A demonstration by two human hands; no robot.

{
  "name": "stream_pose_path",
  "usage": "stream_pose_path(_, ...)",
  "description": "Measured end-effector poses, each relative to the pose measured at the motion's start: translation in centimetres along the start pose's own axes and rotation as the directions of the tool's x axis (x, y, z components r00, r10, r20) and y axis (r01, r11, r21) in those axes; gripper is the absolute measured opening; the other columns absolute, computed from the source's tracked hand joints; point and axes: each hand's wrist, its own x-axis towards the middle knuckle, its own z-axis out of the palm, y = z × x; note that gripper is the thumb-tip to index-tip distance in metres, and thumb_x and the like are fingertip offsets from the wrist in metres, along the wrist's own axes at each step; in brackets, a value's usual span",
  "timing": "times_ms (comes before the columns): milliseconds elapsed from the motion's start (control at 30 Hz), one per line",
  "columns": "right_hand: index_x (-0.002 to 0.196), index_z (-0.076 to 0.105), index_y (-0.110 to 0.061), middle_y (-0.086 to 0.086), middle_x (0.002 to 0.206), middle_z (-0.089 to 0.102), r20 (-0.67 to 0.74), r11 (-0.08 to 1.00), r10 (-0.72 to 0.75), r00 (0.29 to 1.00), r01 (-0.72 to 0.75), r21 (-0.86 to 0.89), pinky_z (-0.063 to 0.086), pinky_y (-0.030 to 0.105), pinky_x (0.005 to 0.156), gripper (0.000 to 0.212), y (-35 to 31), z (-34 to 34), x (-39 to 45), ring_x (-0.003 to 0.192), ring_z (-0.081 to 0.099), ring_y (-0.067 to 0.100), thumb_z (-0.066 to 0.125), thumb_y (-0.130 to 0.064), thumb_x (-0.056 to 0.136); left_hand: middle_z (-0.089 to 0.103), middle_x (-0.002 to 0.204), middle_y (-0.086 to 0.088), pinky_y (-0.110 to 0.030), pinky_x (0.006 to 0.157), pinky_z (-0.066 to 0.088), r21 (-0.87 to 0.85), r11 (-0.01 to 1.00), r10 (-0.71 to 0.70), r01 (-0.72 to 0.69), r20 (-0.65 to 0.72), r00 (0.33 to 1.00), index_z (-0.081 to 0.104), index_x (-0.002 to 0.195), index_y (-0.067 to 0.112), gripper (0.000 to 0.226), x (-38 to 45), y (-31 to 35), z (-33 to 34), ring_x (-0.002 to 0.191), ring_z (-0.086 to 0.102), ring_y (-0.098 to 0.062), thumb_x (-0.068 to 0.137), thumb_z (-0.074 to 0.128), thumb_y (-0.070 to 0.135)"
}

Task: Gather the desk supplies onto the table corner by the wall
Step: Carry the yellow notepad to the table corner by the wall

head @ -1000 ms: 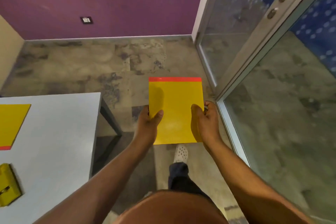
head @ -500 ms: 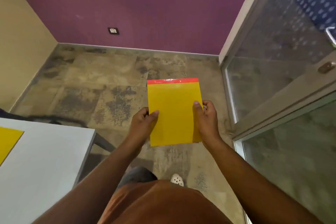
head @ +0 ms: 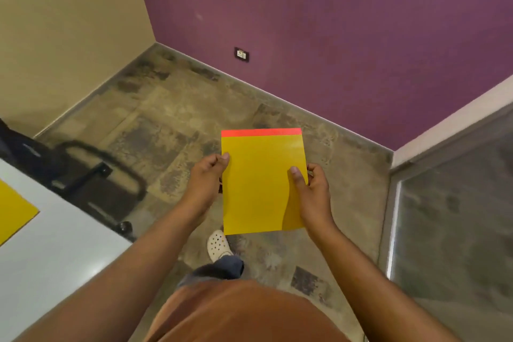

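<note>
Hands hold a yellow notepad (head: 261,183) with a red top strip out over the floor (head: 172,125), well right of the white table (head: 55,266): the left hand (head: 205,183) pinches its left edge, the right hand (head: 313,189) grips its right edge with the thumb laid on the cover. On the table's left side lies a second yellow pad (head: 14,214), partly out of frame. Beyond the table stands a black chair (head: 91,175), and below the notepad shows a white clog (head: 218,244).

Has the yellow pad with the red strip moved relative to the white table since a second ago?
Yes. The yellow pad now sits farther right of the white table.
</note>
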Motion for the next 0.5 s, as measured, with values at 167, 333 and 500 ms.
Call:
stream_pose_path(167, 0.113, 0.062, -0.026, 0.0, 0.115, 0.073, 0.105, 0.997, -0.049, 0.993, 0.056, -0.059, 0.057, 0.048, 0.087, 0.019, -4.2, 5.1, 10.5, 0.105, 0.071, 0.022, 0.066, -0.04, 0.099, 0.061, 0.058, 0.009, -0.026, 0.05, 0.048, 0.006, 0.997, 0.074, -0.074, -0.036, 0.997, 0.056, 0.08, 0.009, 0.034, 7.8, 4.9, -2.6, 0.05, 0.059, -0.006, 0.11, 0.054, 0.025)
stream_pose_path(333, 0.115, 0.062, -0.015, 0.003, 0.114, 0.073, 0.224, 0.995, -0.075, 0.972, 0.089, -0.053, 0.055, 0.04, 0.085, 0.02, -8.4, 12.1, 18.9, 0.104, 0.07, 0.021, 0.064, -0.03, 0.102, 0.062, 0.069, -0.002, -0.031, 0.057, 0.05, -0.05, 0.996, 0.065, -0.075, -0.173, 0.983, 0.057, 0.078, 0.014, 0.035, 14.3, 9.8, -6.1, 0.058, 0.062, -0.015, 0.111, 0.054, 0.028)
stream_pose_path(500, 0.109, 0.061, -0.018, -0.002, 0.106, 0.074, 0.359, 0.993, -0.081, 0.93, 0.104, -0.046, 0.053, 0.031, 0.078, 0.016, -10.5, 19.7, 27.5, 0.097, 0.07, 0.017, 0.065, -0.032, 0.101, 0.064, 0.09, -0.02, -0.04, 0.068, 0.05, -0.09, 0.992, 0.064, -0.092, -0.277, 0.959, 0.062, 0.098, 0.003, 0.033, 21.3, 12.1, -9.7, 0.078, 0.061, -0.03, 0.111, 0.053, 0.032)
